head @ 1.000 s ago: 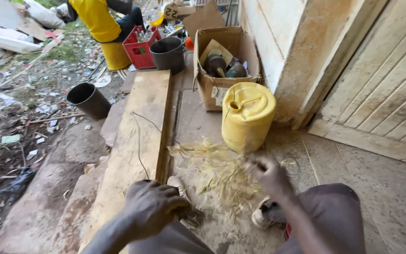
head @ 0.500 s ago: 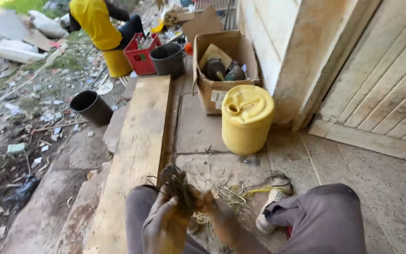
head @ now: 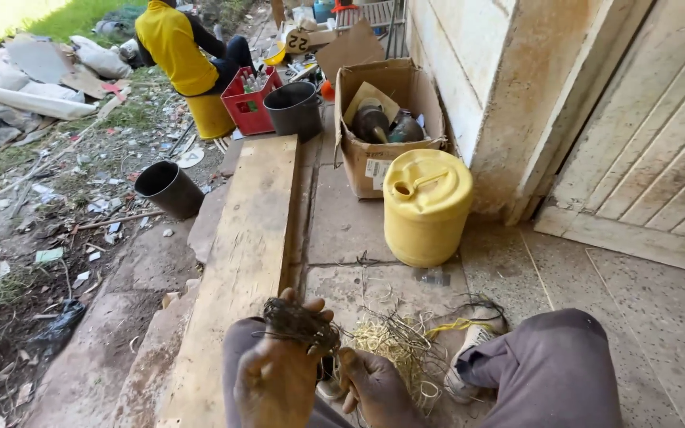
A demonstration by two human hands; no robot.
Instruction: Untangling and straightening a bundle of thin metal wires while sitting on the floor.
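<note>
My left hand [head: 275,380] is raised over my lap, fingers closed around a dark tangled bundle of wire [head: 299,323]. My right hand [head: 374,388] sits just beside it, lower, its fingers curled at the edge of a loose pile of pale straw-like strands and thin wires [head: 398,345] on the concrete between my knees. Whether the right hand grips any strand is unclear. A yellow strand [head: 453,325] trails toward my white shoe [head: 469,349].
A yellow jerrycan [head: 426,206] stands ahead, a cardboard box [head: 382,119] of bottles behind it. A wooden plank [head: 239,261] lies to the left, near a tipped black bucket [head: 170,189]. A person in yellow [head: 174,51] sits by a red crate [head: 251,103]. A wooden door [head: 652,158] is right.
A second ago my hands were apart, the right reaching into the straw pile. They have since come together in front of me, with the dark wire bundle in the left hand.
</note>
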